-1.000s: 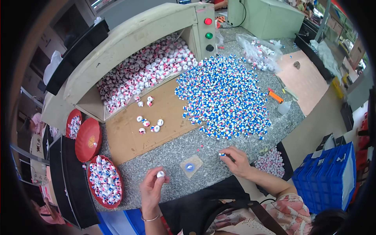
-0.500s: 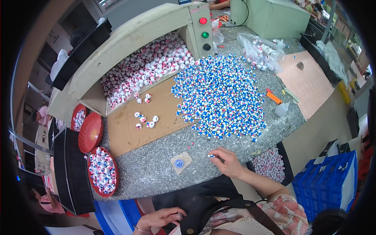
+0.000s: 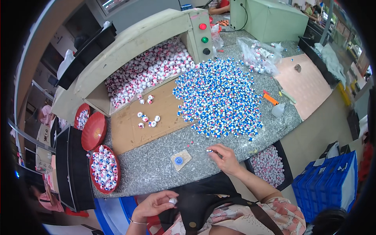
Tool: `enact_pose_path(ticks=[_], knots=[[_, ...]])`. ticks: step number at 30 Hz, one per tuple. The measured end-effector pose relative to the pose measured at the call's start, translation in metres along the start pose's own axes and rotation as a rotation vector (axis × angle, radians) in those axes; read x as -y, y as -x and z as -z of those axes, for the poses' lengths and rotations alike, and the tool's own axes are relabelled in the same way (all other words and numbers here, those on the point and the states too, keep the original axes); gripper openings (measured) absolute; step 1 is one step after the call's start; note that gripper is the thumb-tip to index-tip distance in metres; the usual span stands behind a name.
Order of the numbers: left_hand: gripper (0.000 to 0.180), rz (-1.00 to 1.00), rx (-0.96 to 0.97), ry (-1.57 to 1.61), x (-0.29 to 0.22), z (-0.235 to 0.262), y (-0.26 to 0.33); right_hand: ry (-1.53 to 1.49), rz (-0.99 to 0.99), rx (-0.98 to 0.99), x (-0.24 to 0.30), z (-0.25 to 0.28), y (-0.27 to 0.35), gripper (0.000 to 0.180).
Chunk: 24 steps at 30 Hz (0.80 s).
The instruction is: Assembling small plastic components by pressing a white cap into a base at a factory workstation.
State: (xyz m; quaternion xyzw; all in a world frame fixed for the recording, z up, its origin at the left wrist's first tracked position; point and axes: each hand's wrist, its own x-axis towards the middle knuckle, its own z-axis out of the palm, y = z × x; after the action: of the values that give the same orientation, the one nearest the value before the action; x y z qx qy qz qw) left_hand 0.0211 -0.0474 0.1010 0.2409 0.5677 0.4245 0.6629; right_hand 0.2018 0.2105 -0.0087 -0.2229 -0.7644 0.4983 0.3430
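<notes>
My right hand [image 3: 225, 159] is over the near part of the grey speckled counter, a small blue-and-white piece [image 3: 210, 150] pinched between thumb and fingertips. Lower down, in front of the dark apron, my left hand [image 3: 155, 204] holds a small white ball-like piece [image 3: 172, 200] at its fingertips. On the counter between the hands lies a beige pad [image 3: 182, 164] with a round blue fixture [image 3: 179, 160] on it. Beyond my right hand spreads a big heap of small blue-and-white pieces [image 3: 221, 98].
A pale machine housing [image 3: 133, 51] holds many white-and-pink balls [image 3: 152, 66]; several more lie on cardboard [image 3: 129, 135]. At left stand red bowls, one filled [image 3: 118, 172]. An orange-handled tool [image 3: 270, 99] lies right of the heap. A black bin [image 3: 288, 172] sits below the counter's edge.
My left hand has risen a little, and the white piece at its fingertips now shows plainly. My right hand stays nearly in place, still pinching its small piece. The whole view has shifted slightly.
</notes>
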Motion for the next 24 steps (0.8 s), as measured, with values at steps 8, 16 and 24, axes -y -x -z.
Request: enact_pose_path(ticks=[8,16,24], knots=[[0.032,-0.404,-0.014,-0.008,-0.014,0.003,-0.019,0.096,0.053,-0.036,0.005,-0.005,0.001,0.016],[0.027,-0.679,0.002,0.053,-0.012,0.02,-0.037,0.203,0.03,-0.02,0.005,-0.009,-0.002,0.016],[0.033,-0.651,-0.167,0.24,0.02,0.044,-0.035,0.717,0.163,0.348,0.034,-0.005,-0.039,0.011]])
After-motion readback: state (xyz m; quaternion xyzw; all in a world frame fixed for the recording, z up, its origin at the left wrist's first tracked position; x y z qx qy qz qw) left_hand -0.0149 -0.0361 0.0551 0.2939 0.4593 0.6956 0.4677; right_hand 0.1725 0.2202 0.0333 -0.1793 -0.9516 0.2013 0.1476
